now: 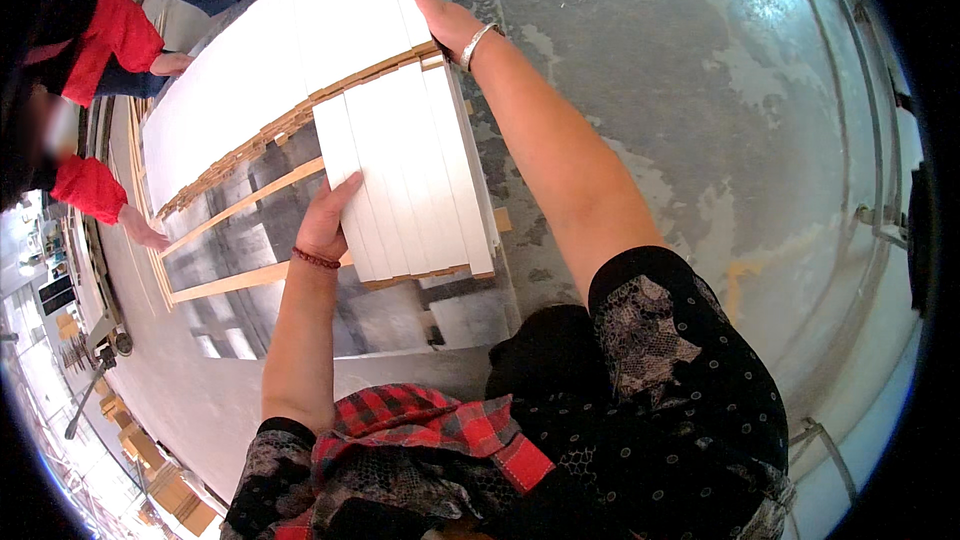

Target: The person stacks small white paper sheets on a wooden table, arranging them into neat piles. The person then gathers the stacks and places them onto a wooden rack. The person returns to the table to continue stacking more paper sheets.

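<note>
A stack of long white boards (395, 175) with brown undersides lies just ahead of me. My left hand (325, 225) is closed on its left edge, thumb on top and the other fingers out of sight. Beyond it, a larger block of white boards (300, 30) sits against its far end, with an uneven brown edge facing me. My right hand (447, 20) lies at the right edge of this larger block, near where the two groups meet. Its thumb stretches along the edge, while the other fingers are hidden.
Pale wooden strips (235, 282) cross a dark, glossy sheet (270, 315) beneath the boards. At the far left, a co-worker in red sleeves (90, 190) has both hands near the larger block. Metal rails (850, 90) stand at the right; cardboard boxes (180, 495) are at lower left.
</note>
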`<control>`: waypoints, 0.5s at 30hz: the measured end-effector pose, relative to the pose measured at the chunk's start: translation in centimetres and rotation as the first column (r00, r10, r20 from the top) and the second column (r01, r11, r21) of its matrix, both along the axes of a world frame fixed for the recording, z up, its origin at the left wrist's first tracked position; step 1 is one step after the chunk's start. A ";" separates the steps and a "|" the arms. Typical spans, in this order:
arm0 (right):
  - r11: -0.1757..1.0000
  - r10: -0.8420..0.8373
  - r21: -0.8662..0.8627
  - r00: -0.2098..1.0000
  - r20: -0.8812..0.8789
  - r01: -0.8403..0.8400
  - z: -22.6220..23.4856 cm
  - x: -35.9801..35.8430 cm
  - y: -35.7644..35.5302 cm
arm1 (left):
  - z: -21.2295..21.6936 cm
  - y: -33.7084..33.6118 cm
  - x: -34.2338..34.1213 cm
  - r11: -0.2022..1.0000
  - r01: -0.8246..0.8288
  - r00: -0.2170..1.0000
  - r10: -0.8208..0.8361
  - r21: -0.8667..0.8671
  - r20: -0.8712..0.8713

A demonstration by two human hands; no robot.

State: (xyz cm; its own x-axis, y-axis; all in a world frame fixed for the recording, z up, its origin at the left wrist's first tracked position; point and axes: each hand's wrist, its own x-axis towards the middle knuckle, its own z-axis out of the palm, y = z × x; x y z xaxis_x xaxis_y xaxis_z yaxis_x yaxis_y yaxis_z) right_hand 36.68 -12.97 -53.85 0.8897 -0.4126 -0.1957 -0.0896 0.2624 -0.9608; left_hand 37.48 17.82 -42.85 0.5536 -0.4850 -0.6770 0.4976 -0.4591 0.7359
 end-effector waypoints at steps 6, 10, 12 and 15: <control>1.000 0.006 -0.020 0.999 -0.044 -0.007 0.0 0.2 0.2 | 0.0 -0.2 -0.5 1.000 -0.013 0.998 0.014 -0.007 0.064; 0.997 -0.032 -0.074 0.999 -0.018 0.031 -0.4 0.9 0.8 | -0.1 0.0 -0.3 1.000 -0.008 0.999 0.008 -0.008 0.034; 1.000 -0.003 -0.012 0.999 -0.032 0.002 -0.1 0.7 1.0 | -0.1 0.3 -0.2 1.000 -0.011 0.999 0.011 0.008 0.041; 0.999 -0.019 0.045 1.000 0.019 0.018 0.5 0.1 0.7 | -0.4 0.3 0.0 0.999 -0.006 0.998 0.004 0.032 0.058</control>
State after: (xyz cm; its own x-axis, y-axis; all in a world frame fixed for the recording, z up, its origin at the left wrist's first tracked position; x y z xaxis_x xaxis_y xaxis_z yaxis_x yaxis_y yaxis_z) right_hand 36.79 -12.28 -53.35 0.8859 -0.4200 -0.1970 -0.0658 0.3065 -0.9496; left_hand 37.50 18.16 -43.21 0.5948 -0.4608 -0.6587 0.4565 -0.4809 0.7486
